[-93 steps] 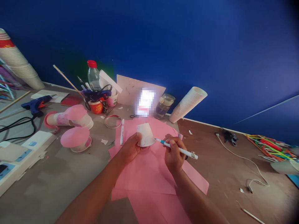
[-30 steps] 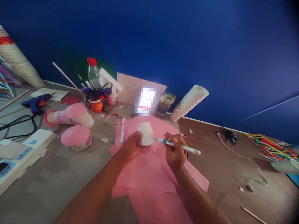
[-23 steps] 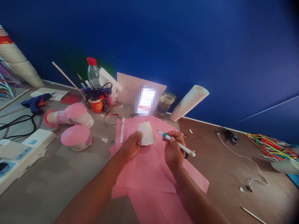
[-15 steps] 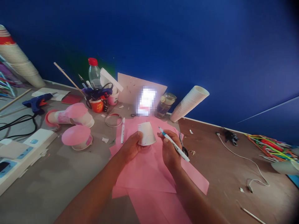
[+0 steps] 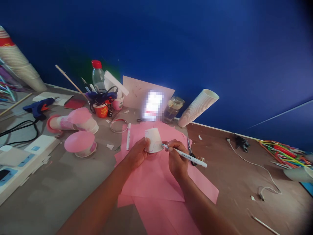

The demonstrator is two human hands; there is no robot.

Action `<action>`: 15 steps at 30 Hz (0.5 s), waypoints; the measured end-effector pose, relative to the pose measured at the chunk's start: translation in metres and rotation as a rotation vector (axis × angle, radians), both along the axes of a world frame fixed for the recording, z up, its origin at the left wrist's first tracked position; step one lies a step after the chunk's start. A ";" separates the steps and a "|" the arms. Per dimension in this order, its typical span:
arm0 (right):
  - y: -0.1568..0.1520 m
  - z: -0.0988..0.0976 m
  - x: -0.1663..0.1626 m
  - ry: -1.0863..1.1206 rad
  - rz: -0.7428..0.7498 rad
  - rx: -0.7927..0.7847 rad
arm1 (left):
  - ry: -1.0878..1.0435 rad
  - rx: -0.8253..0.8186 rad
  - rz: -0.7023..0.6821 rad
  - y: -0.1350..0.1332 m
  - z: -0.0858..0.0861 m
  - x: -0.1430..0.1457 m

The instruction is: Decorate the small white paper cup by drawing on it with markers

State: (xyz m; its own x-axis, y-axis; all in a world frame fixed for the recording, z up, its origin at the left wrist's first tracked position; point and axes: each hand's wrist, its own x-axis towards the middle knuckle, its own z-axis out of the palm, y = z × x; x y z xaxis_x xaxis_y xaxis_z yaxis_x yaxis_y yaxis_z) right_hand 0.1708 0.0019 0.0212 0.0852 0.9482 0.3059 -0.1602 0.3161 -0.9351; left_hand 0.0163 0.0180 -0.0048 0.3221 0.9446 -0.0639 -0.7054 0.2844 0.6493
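Above the pink paper sheets [image 5: 156,182], my left hand [image 5: 138,152] grips a white paper cup [image 5: 153,140] that is tipped with its wide rim down toward me. Faint drawn lines show on the cup's side. In my right hand [image 5: 178,160] is a white marker [image 5: 189,156], held like a pen. The marker's blue tip is at the cup's right edge near the rim; whether it touches I cannot tell. Another white marker [image 5: 128,137] lies to the left of the cup. Scissors [image 5: 190,151] rest just beyond my right hand, partly hidden.
Pink-topped cup pieces [image 5: 80,143] and a blue glue gun [image 5: 37,107] lie on the left, near a power strip [image 5: 26,160]. Behind stand a lit, blurred screen [image 5: 153,105], a jar [image 5: 173,109] and a leaning cup stack [image 5: 199,107]. A white cable [image 5: 254,166] crosses the right side.
My right hand has brought the marker's tip left and down to the cup's edge, and the marker now lies flatter. My left hand and the cup have barely moved.
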 end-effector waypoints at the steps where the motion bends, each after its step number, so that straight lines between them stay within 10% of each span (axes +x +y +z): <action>1: 0.000 0.000 0.000 -0.007 0.000 -0.001 | -0.002 0.008 -0.003 0.000 0.000 0.000; 15: 0.001 -0.001 0.000 -0.067 0.014 0.003 | -0.001 0.028 -0.044 0.001 0.001 0.001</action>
State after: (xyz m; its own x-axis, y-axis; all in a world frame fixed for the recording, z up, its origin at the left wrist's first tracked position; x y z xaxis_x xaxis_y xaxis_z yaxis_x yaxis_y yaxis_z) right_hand 0.1712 0.0030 0.0206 0.0508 0.9484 0.3131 -0.1017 0.3168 -0.9430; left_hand 0.0169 0.0188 -0.0041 0.3635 0.9308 -0.0375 -0.6931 0.2971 0.6567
